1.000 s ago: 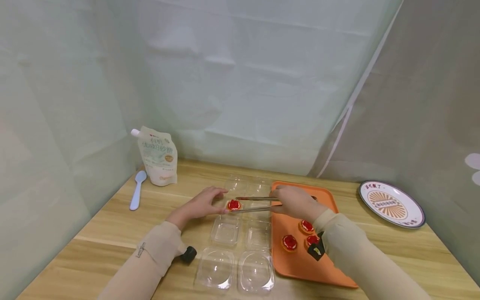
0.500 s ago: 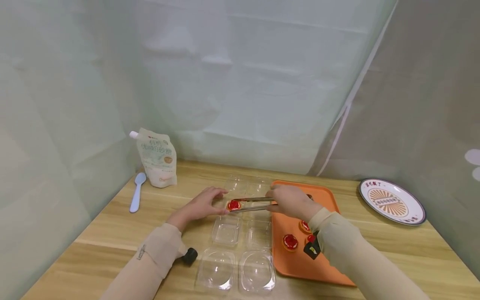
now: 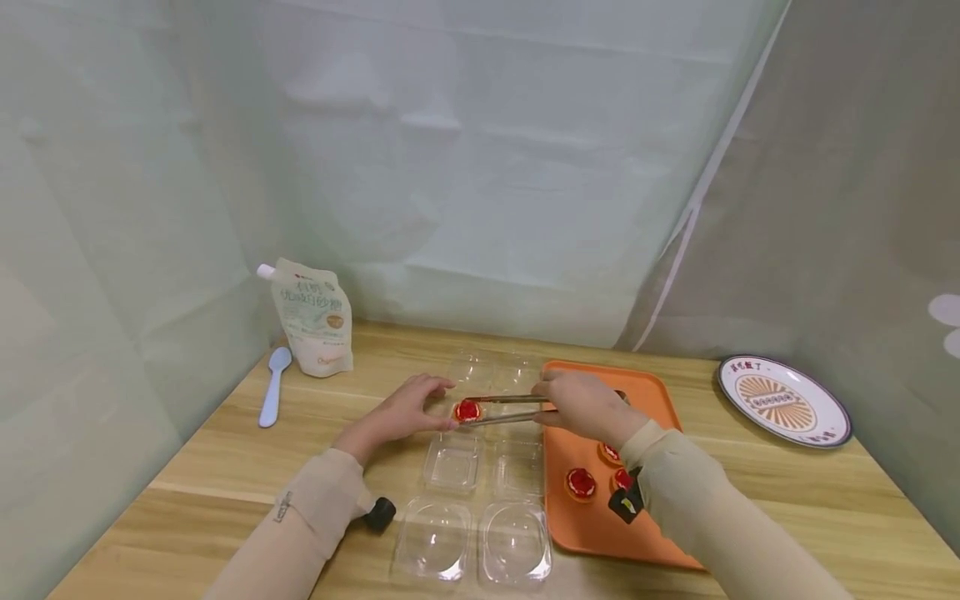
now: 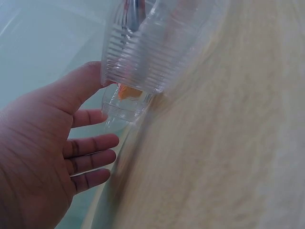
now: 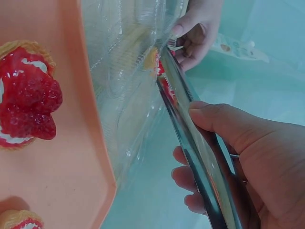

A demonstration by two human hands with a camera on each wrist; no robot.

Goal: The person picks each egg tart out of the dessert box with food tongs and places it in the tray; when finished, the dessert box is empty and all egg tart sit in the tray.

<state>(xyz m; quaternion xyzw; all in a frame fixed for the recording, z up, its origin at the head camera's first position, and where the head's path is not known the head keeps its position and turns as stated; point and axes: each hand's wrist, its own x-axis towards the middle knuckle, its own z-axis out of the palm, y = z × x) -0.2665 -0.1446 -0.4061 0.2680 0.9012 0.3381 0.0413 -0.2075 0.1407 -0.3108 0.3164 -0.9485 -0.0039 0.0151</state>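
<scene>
In the head view my right hand [image 3: 581,406] grips metal tongs [image 3: 510,399], whose tips point left around a red-topped tart [image 3: 468,411]. That tart sits at a clear plastic container in the left column. My left hand [image 3: 401,408] is at the container's left side, thumb and forefinger spread. The left wrist view shows the left thumb at a clear container's [image 4: 138,57] edge, with the other fingers extended. From the right wrist, the tongs [image 5: 183,133] run between thumb and fingers, their tips overlapping the tart.
An orange tray [image 3: 600,533] holding several tarts [image 3: 581,483] lies right of the clear containers [image 3: 452,462]. Container lids [image 3: 432,537] lie at the front. A white pouch [image 3: 315,321] and a pale spoon [image 3: 274,387] are at left, a patterned plate [image 3: 784,402] at right.
The right hand and tongs have shifted slightly left; their tips stay around the tart. The left hand has stayed in place.
</scene>
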